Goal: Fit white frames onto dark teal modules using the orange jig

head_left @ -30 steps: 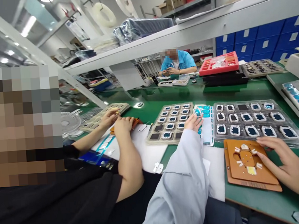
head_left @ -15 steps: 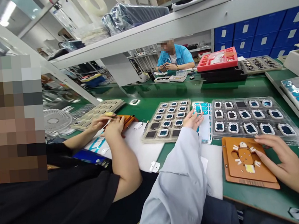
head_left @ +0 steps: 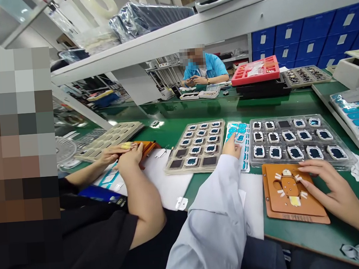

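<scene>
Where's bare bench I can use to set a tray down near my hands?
Bare green mat lies beyond the two part trays, short of the red tray. A smaller strip lies right of the orange jig, under the right hand. Around the left hand, trays and the blue sticker sheet crowd edge to edge.

We wore pale grey-blue long sleeve [head_left: 217, 218] on left arm, loose, creased; left hand [head_left: 233, 147] and right hand [head_left: 332, 189] bare, ringless.

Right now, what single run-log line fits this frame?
left hand: fingertips on blue sticker sheet | right hand: resting on orange jig plate | clear parts tray: behind jig | co-worker's hands: on second orange jig
</scene>
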